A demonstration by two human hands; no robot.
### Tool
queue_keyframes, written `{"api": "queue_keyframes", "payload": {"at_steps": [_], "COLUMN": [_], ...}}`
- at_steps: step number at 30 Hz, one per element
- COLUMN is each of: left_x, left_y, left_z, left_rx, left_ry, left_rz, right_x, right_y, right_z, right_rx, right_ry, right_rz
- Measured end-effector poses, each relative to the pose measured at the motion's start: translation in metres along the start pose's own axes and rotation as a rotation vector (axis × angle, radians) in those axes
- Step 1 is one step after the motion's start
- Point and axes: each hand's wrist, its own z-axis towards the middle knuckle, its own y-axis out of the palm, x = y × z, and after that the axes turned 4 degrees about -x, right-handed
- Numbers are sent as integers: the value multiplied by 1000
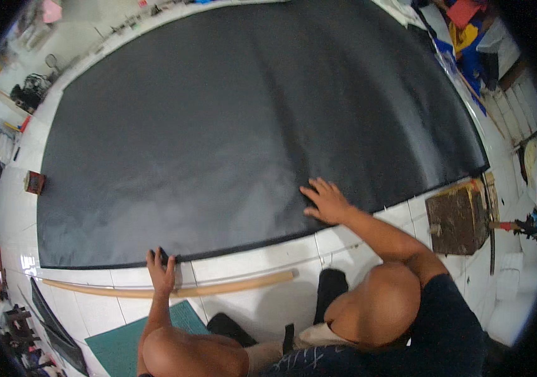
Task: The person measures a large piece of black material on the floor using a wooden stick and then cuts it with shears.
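Observation:
A large black sheet (180, 144), smooth and faintly shiny like vinyl, lies spread over the floor in front of me. At its near edge, left of centre, my left hand (160, 273) has a small dark fold of the sheet between thumb and fingers. Further right, my right hand (326, 202) rests on top of the sheet, palm down, fingers spread, holding nothing. Soft creases run from near that hand toward the far side.
A long, slightly curved wooden strip (230, 287) lies below the near edge. Beside my left leg is a green cutting mat (130, 339). A small red-brown box (34, 182) stands at the sheet's left edge, a worn brown board (457, 220) at the right. Clutter lines both sides.

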Motion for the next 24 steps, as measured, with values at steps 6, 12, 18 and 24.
{"api": "queue_keyframes", "payload": {"at_steps": [6, 12, 18, 24], "left_x": [-84, -43, -3, -26], "left_y": [-6, -3, 5, -8], "left_z": [10, 45, 51, 37], "left_rx": [616, 414, 541, 547], "left_ry": [-806, -804, -709, -917], "left_rz": [-588, -1429, -1750, -1508], "right_x": [-41, -40, -36, -48], "right_y": [5, 14, -2, -2], "right_z": [-13, -24, -31, -30], "right_rx": [63, -47, -131, -78], "right_ry": [-305, -292, -137, -154], "right_rz": [-26, -69, 91, 178]}}
